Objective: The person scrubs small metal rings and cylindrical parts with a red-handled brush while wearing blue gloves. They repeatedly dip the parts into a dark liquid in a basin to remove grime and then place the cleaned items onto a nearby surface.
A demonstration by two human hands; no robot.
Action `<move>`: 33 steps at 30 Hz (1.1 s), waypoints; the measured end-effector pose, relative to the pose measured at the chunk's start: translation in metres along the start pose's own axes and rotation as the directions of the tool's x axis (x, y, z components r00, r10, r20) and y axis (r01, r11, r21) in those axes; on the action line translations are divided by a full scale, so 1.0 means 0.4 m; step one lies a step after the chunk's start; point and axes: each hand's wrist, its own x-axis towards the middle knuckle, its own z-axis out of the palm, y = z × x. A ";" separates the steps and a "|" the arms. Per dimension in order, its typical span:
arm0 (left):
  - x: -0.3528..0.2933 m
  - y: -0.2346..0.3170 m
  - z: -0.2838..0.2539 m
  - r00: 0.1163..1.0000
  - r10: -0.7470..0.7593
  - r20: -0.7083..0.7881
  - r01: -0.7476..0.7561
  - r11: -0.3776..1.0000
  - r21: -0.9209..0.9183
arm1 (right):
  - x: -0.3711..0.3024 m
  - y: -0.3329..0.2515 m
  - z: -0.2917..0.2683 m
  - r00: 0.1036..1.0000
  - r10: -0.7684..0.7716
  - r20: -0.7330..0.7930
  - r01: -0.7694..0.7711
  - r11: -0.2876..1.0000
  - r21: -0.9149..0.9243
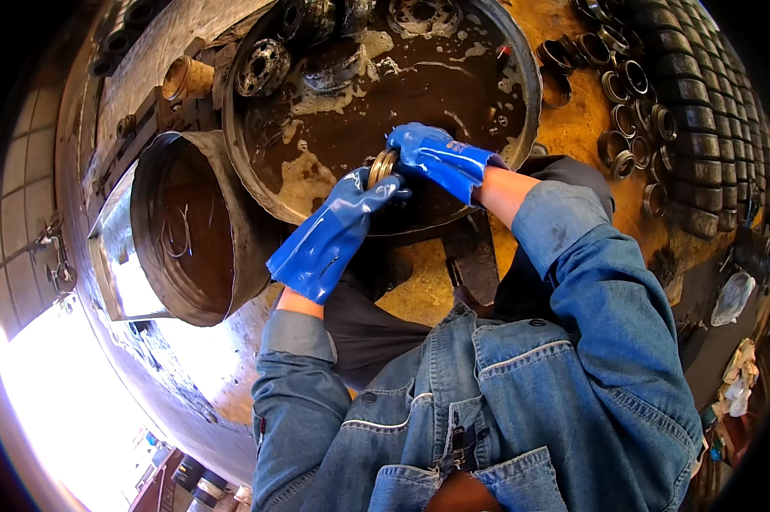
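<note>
My left hand [355,196], in a blue rubber glove, is wrapped round a brass-coloured ribbed metal ring [383,168]. Close against the ring's upper right side is my right hand [432,152], gloved the same way. Its fingers curl downward and are closed; what they grip is hidden under the glove. Both hands are over the near rim of a wide round metal basin [241,175] of dark brown liquid with patches of foam. Wheel-like metal parts, one a round part with holes [263,67], sit along the basin's far left side.
Left of the basin stands a large open metal drum [150,256] with a dark inside. Several loose metal rings [624,119] lie on the stained floor to the right, beside rows of stacked dark cylindrical parts [683,94]. A rusty can [188,78] sits at the upper left.
</note>
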 end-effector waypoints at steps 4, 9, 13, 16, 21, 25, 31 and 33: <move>0.005 -0.009 -0.013 1.000 0.000 -0.030 0.000 1.000 0.005 | -0.038 -0.058 -0.039 0.998 -0.054 -0.031 0.051 0.993 -0.105; -0.009 0.005 0.003 1.000 0.003 0.004 -0.003 1.000 0.003 | 0.010 0.016 -0.003 0.997 -0.006 0.074 -0.005 0.989 0.145; -0.018 -0.003 -0.007 1.000 0.003 -0.012 -0.003 1.000 -0.009 | -0.024 -0.040 -0.050 0.998 -0.058 0.037 0.061 0.994 -0.092; -0.008 -0.004 -0.011 1.000 -0.002 -0.019 0.002 1.000 0.003 | -0.029 -0.059 -0.043 0.997 -0.071 -0.007 0.069 0.985 -0.158; -0.018 0.014 0.005 1.000 -0.004 0.002 0.004 1.000 0.009 | 0.010 0.013 0.007 0.997 -0.059 -0.040 0.064 0.989 0.135; -0.015 -0.005 -0.007 1.000 -0.012 -0.018 0.012 1.000 -0.002 | -0.010 -0.026 -0.032 0.997 -0.074 0.004 0.074 0.997 -0.012; -0.021 0.007 0.000 1.000 -0.014 -0.015 0.014 1.000 0.010 | -0.028 -0.034 -0.029 0.999 -0.006 -0.043 0.008 0.999 0.043; -0.045 0.030 0.021 1.000 -0.024 -0.003 0.024 0.999 0.030 | 0.018 0.013 0.011 0.995 0.004 0.104 -0.018 0.991 0.135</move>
